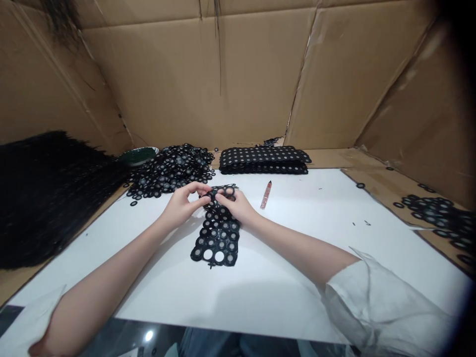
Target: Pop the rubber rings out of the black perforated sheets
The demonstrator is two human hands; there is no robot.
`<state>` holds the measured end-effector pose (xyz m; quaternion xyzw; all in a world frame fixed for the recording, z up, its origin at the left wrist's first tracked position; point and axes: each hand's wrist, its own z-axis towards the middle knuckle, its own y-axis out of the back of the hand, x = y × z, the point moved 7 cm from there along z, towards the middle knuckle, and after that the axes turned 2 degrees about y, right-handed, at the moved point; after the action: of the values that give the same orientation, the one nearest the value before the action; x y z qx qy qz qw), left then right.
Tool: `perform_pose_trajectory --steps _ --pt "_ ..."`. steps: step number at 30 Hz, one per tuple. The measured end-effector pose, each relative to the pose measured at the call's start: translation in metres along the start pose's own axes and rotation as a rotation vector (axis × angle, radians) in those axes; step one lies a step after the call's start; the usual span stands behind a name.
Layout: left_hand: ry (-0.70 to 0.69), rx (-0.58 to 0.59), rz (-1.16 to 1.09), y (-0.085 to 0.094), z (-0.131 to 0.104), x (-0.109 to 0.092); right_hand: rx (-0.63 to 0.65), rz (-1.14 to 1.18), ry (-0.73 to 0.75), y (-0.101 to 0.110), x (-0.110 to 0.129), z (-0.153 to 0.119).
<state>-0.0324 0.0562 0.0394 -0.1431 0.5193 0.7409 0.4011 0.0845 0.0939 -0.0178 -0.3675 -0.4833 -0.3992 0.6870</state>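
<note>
A black rubber sheet of ring-shaped pieces lies on the white board in front of me; some of its holes are empty and show white. My left hand pinches the sheet's far edge with thumb and fingertips. My right hand rests on the same far end, its fingers curled on the rings there. Both forearms reach in from the near edge.
A heap of loose black rings lies at the back left beside a dark green dish. Stacked full sheets sit at the back centre. A pinkish pen lies right of my hands. More rings lie at right. Cardboard walls surround.
</note>
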Motion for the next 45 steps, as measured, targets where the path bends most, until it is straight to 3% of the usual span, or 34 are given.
perform_pose_trajectory --steps 4,11,17,23,26,28,34,38,45 --pt "-0.174 -0.065 0.320 0.001 -0.003 -0.008 -0.023 -0.101 0.073 0.002 0.007 0.001" --pt "-0.672 -0.299 0.804 -0.006 -0.023 -0.033 -0.036 -0.203 0.119 0.002 0.014 -0.004" --pt "-0.827 -0.340 0.919 -0.014 -0.032 -0.043 -0.070 -0.208 0.103 0.006 0.009 -0.002" --pt "-0.853 -0.295 0.875 -0.025 -0.039 -0.049 -0.148 -0.258 0.023 0.014 -0.005 0.002" --pt "-0.870 -0.381 0.722 -0.017 -0.048 -0.060 -0.337 -0.296 -0.072 0.035 -0.010 0.003" --pt "-0.804 -0.408 0.607 -0.010 -0.047 -0.064 -0.429 -0.325 -0.101 0.045 -0.007 0.002" --pt "-0.590 -0.019 0.554 -0.027 -0.026 -0.044 -0.302 -0.308 0.128 0.030 0.024 0.000" --pt "-0.523 -0.010 0.533 -0.028 -0.022 -0.033 -0.284 -0.314 0.118 0.024 0.025 -0.004" --pt "-0.496 -0.090 0.559 -0.027 -0.025 -0.036 -0.253 -0.314 0.156 0.017 0.029 -0.010"
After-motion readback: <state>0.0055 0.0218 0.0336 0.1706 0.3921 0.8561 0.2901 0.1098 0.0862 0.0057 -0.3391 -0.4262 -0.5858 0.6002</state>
